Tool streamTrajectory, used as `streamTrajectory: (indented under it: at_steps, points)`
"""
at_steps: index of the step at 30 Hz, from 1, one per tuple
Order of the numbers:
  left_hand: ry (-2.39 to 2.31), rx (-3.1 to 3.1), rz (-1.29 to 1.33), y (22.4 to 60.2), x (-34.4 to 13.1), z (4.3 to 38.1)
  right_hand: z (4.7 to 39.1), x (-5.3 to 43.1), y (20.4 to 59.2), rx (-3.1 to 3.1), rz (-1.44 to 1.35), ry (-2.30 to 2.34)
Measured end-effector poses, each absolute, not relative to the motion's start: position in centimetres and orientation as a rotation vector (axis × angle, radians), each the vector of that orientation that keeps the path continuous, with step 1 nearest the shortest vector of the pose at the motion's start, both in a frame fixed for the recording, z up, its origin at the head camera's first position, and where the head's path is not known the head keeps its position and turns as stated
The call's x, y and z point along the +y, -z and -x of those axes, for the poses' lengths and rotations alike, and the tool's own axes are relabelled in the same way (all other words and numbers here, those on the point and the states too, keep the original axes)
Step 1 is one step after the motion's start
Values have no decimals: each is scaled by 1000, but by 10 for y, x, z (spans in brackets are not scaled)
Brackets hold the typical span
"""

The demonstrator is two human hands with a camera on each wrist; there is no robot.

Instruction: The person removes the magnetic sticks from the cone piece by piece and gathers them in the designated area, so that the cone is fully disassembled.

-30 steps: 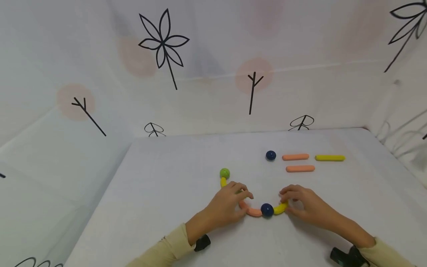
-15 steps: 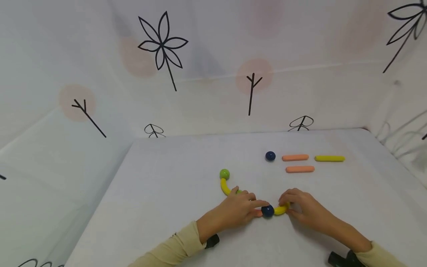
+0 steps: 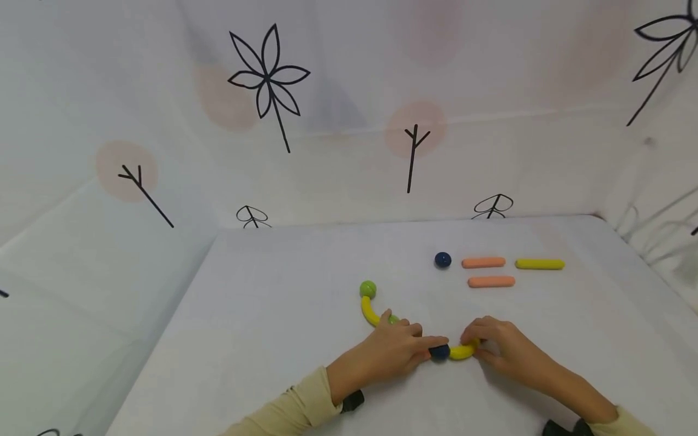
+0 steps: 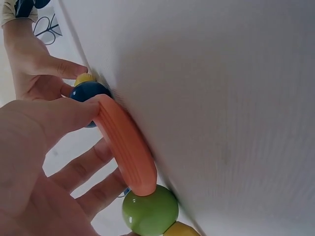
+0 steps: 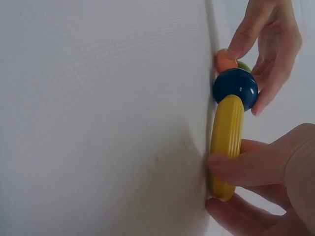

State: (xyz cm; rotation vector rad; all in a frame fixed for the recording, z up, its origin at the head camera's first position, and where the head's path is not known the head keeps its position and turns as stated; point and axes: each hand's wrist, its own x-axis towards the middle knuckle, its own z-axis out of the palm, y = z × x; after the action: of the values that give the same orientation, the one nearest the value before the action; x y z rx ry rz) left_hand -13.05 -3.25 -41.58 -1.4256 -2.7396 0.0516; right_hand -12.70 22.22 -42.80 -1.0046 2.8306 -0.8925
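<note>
A chain of plastic toy balls and curved rods lies on the white table. In the head view it starts at a green ball and a curved yellow rod, then a second green ball. A curved orange rod follows, mostly covered by my left hand in the head view. That hand's thumb presses the rod's end while its index finger reaches over the dark blue ball. Joined to this ball is another curved yellow rod; my right hand pinches its free end between thumb and fingers.
Behind the hands lie a loose dark blue ball, two straight orange rods and a straight yellow rod. White cloth walls with printed plants surround the table at the back and sides.
My left hand has slid right along the chain, from the orange section to the blue ball, uncovering the first curved yellow rod. The right hand stays at its yellow rod's end.
</note>
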Motion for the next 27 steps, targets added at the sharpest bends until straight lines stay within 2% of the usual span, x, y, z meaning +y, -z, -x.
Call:
streamTrajectory:
  at_steps: [16, 27]
  points:
    - [34, -2802, 1402, 417, -32, 130, 116, 230, 429, 2716, 811, 947]
    - [63, -2817, 1388, 418, -31, 130, 113, 256, 433, 2845, 841, 977]
